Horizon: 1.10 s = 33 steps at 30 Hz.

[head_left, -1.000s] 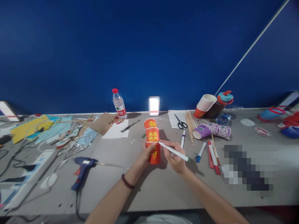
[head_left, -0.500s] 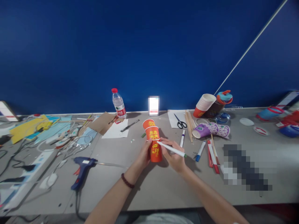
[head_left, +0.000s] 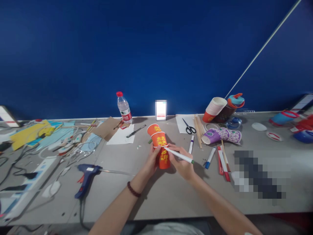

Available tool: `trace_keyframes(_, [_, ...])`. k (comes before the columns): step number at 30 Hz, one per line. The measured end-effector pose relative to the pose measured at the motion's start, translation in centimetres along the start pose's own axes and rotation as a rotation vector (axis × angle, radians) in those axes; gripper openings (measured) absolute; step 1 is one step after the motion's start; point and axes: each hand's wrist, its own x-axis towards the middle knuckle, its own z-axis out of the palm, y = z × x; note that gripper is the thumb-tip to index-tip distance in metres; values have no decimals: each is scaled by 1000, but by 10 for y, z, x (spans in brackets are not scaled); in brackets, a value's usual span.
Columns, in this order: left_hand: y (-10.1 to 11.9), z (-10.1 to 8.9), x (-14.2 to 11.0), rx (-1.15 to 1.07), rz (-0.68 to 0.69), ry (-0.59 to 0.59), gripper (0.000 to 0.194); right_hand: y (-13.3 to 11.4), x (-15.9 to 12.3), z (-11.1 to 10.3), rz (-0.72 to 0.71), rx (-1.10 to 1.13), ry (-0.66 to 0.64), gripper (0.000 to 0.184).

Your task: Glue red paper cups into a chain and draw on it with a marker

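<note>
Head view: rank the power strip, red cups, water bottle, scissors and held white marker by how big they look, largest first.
1. Power strip
2. Red cups, partly covered by the left hand
3. Water bottle
Unranked: scissors and white marker; the marker looks longer, the scissors broader.

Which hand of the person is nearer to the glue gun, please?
Left. The left hand holds the cups, to the right of the glue gun; the right hand, holding the marker, is farther right.
</note>
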Motion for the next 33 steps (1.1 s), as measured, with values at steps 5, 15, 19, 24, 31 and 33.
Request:
trace_keyframes(5, [0,0,0,15,10,-13,49,-1,1,-1,-1,-4,-7,10])
trace_keyframes(15, [2,1,0,54,4,-3,49,0,2,-3,13,26,-37,11])
trace_keyframes(19, [2,1,-1,64,4,1,49,1,1,-4,23,35,-46,10])
trace_keyframes(24, [2,1,-1,56,6,-7,50,1,0,-5,34,38,-63,10])
trace_keyframes(31, [4,3,-2,42,-8,14,50,2,0,-6,49,74,-74,10])
trace_keyframes(33, [5,4,-2,41,-18,18,50,4,-1,-6,60,78,-77,9])
